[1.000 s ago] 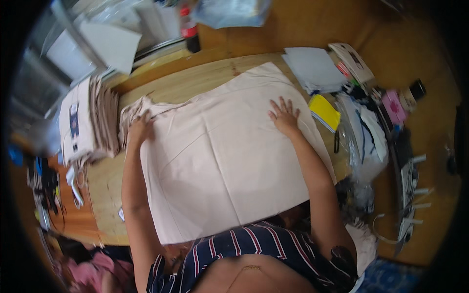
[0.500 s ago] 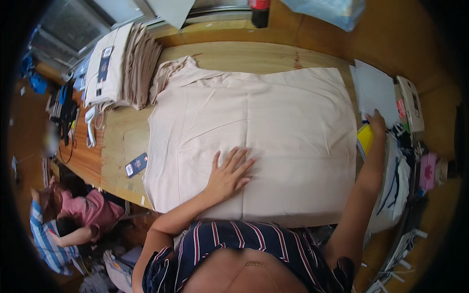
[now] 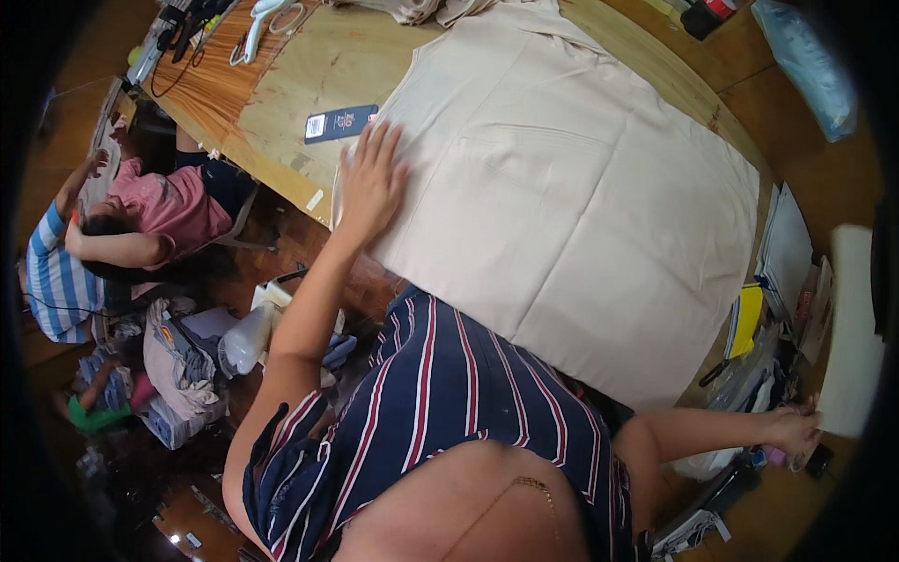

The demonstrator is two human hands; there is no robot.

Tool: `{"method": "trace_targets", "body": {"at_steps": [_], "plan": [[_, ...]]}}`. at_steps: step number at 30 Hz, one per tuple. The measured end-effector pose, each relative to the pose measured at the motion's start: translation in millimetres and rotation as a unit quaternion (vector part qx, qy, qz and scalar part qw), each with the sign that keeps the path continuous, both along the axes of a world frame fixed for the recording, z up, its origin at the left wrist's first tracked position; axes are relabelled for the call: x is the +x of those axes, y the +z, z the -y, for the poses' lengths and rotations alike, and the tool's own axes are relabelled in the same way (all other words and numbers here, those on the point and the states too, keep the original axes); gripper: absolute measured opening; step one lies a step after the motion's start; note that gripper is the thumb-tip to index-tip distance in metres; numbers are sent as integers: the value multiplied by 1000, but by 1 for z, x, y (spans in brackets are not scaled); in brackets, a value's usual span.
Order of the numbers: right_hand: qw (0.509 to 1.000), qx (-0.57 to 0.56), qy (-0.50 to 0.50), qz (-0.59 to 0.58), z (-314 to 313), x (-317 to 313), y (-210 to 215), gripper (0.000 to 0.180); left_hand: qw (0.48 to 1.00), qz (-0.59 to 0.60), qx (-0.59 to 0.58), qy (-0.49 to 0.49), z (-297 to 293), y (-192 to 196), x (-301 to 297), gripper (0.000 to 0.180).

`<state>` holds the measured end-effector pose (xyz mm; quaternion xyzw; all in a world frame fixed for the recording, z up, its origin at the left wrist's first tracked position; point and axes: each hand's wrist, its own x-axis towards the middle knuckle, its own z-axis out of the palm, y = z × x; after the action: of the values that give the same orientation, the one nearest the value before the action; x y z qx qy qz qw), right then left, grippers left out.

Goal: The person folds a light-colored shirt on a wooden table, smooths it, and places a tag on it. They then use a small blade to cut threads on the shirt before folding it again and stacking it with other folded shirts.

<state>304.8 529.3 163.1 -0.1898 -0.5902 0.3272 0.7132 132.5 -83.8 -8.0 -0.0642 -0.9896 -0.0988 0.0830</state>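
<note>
1. The counter (image 3: 290, 112) is best kept clear along the cloth's borders, so that nothing is trapped beneath. Its near edge is covered by cloth, and its far left end is cut off.

2. The cream garment (image 3: 581, 187) is spread over the middle of the counter. The ripples across its face should be smoothed outward from the long crease before any fold is made. Its upper end runs out of view in bunched folds, and its underside is hidden.

3. The pale sheet (image 3: 850, 328), raised beyond the counter's right end, is best carried by its edge, unbent and without being dragged over the cloth. Whether it is card or paper cannot be told; its right side is lost in the dark rim.

4. The left hand (image 3: 372, 183) is laid flat on the garment's left border, fingers slightly apart, nothing gripped. Light, even pressure is called for, so that the cloth is steadied without being pulled askew.

5. The right hand (image 3: 796, 429) appears to be closed on the sheet's lower edge. The exact pinch is blurred and small.

6. The dark tag (image 3: 341, 124), just beside the left fingertips, should be left unfolded. Whether it is tied to the garment cannot be made out.
</note>
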Motion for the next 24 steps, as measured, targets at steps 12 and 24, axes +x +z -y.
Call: {"method": "trace_targets", "body": {"at_steps": [12,24], "plan": [[644,-467,583,165,317,-95,-127,45,989,-110,76,-60,9,15,-85,36],[590,-446,562,370,384,-100,-165,38,971,-114,212,1,36,0,22,28]]}}
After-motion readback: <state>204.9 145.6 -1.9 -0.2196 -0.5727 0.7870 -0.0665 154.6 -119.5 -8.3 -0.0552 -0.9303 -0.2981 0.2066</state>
